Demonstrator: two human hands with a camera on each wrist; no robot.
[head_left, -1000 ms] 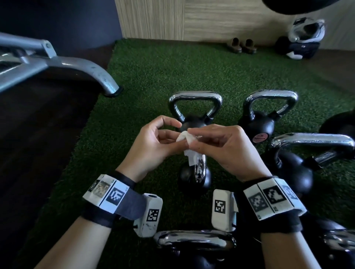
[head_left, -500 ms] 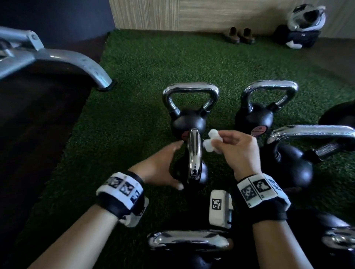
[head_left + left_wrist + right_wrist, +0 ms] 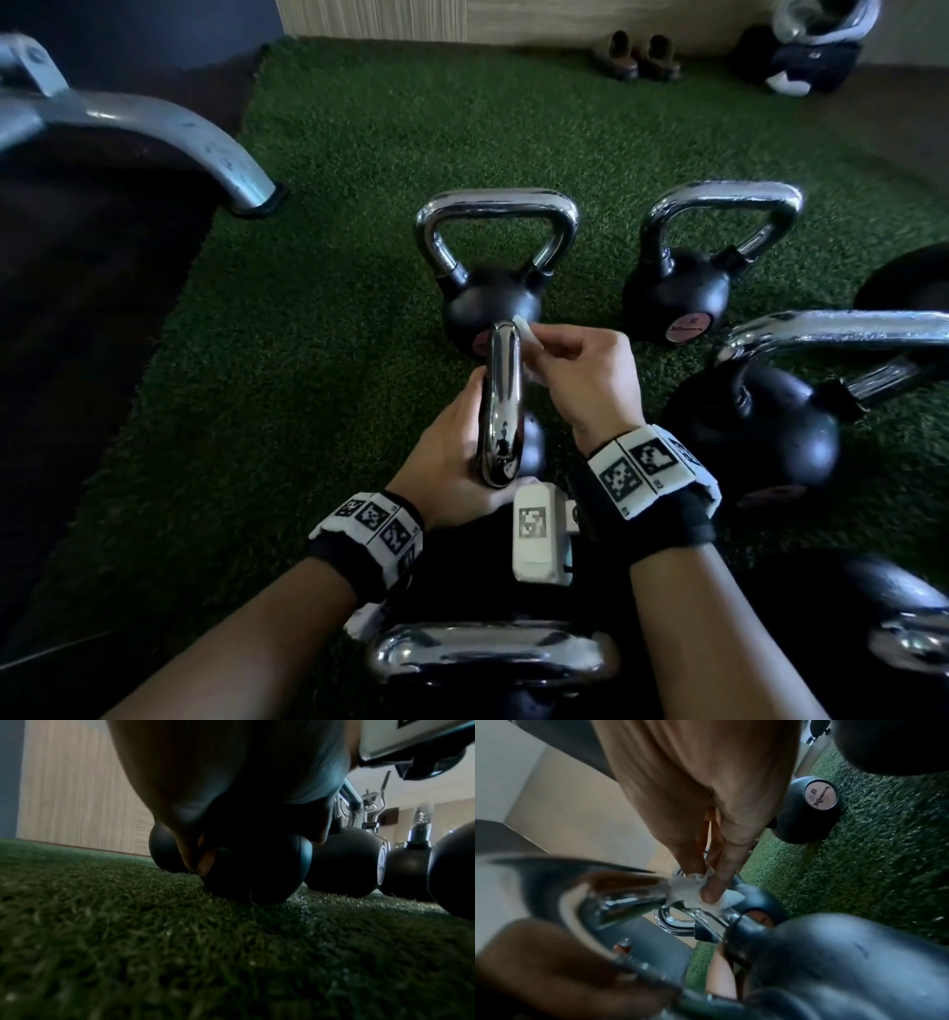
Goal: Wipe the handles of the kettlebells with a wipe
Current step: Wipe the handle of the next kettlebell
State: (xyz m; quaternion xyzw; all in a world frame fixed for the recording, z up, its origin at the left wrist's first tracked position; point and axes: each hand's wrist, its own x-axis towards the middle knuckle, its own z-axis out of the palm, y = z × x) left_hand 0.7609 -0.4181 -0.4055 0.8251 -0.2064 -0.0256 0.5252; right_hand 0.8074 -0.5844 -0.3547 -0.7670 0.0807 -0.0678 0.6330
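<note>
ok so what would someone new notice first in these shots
Centre frame, the right hand presses a white wipe against the far end of a chrome kettlebell handle, while the left hand steadies that kettlebell. Around them, more chrome-handled black kettlebells stand on green turf.

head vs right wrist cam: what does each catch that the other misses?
Head only: the left hand steadying the kettlebell beside its chrome handle, the grey bench leg, the shoes by the wall.

Right wrist only: the thumb pressing the wipe against the handle, up close.

Both: the right hand pinching the wipe at the handle's far end, the pink-labelled kettlebell, the green turf.
</note>
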